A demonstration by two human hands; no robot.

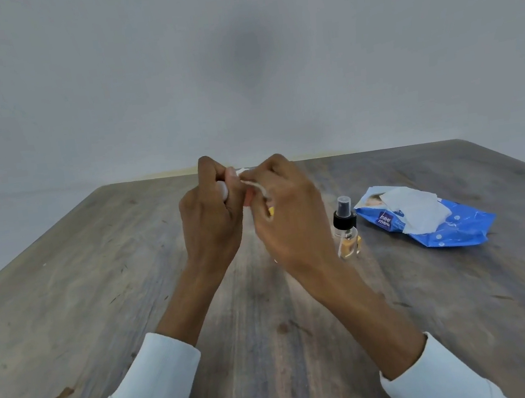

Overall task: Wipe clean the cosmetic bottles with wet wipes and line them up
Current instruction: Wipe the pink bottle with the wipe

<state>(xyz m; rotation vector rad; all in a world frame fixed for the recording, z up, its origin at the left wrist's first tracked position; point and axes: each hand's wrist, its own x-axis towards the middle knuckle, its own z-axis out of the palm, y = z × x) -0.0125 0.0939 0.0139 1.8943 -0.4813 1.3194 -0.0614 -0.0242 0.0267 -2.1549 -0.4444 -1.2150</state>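
Together, both hands (249,210) raised, fingers (218,174) pinching wipe (252,185).

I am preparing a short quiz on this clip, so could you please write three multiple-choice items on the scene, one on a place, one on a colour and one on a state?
1. Where does the spray bottle stand?
A. On the wipes pack
B. On the table, between the right hand and the wipes pack
C. At the table's left edge

2. What colour is the wipes pack?
A. Blue
B. Red
C. Green

3. What are the hands doing?
A. Resting flat on the table
B. Both raised, closed on something white between them
C. One lifting the spray bottle

Answers:
1 B: it stands upright on the table, just left of the pack.
2 A: blue wrapper, with a white wipe sticking out.
3 B: the left hand and right hand meet above the table, white material showing in their grip.
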